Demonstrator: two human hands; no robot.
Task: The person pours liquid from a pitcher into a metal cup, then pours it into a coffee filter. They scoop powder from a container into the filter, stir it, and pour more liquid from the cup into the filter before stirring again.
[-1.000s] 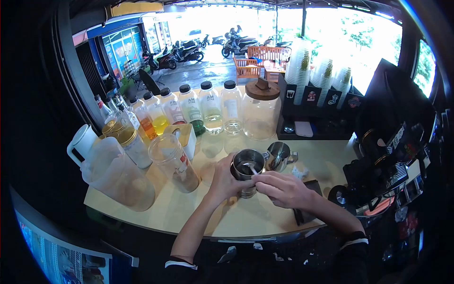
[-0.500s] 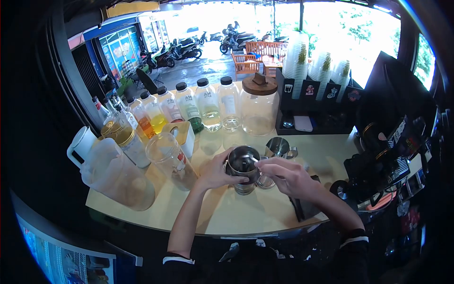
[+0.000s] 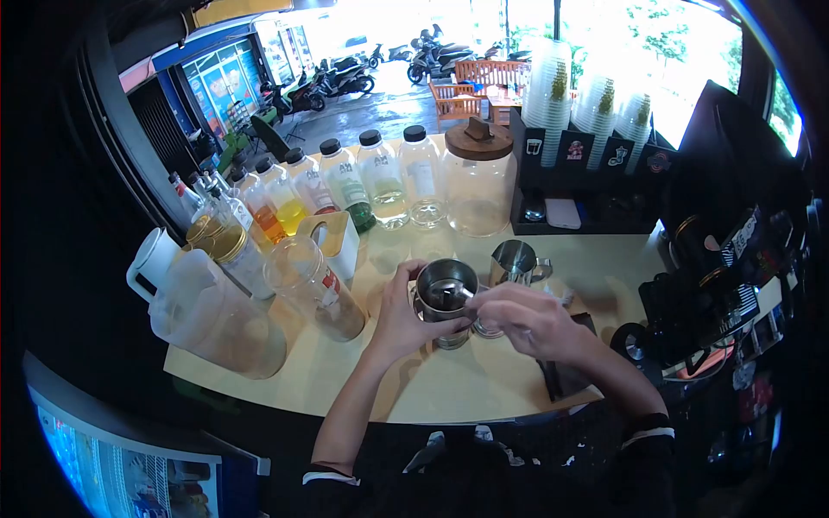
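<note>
My left hand point(image 3: 399, 318) is wrapped around a shiny metal cup point(image 3: 434, 268), thumb across its near side. In my right hand point(image 3: 528, 321) is a metal spoon point(image 3: 456, 295), pinched by the handle. Its bowl is down inside the cup's mouth; what the cup contains is hard to make out. Just behind my right hand stands a metal pitcher point(image 3: 513, 255) with a side handle. Part of a clear glass object point(image 3: 489, 329) shows between the cup and my right fingers. A dark flat item point(image 3: 563, 380) lies under my right forearm, partly hidden.
Left on the counter point(image 3: 345, 380) are a plastic jug point(image 3: 216, 319), a tall clear container point(image 3: 313, 289) and a white box point(image 3: 337, 246). Several black-capped bottles point(image 3: 380, 186) and a wooden-lidded jar point(image 3: 477, 194) line the back. Stacked cups point(image 3: 546, 104) and dark equipment point(image 3: 691, 285) are at right.
The spoon's bowl shows more plainly inside the cup, and my right hand has shifted slightly. The whole view has tilted a little; my left hand keeps its hold on the cup.
</note>
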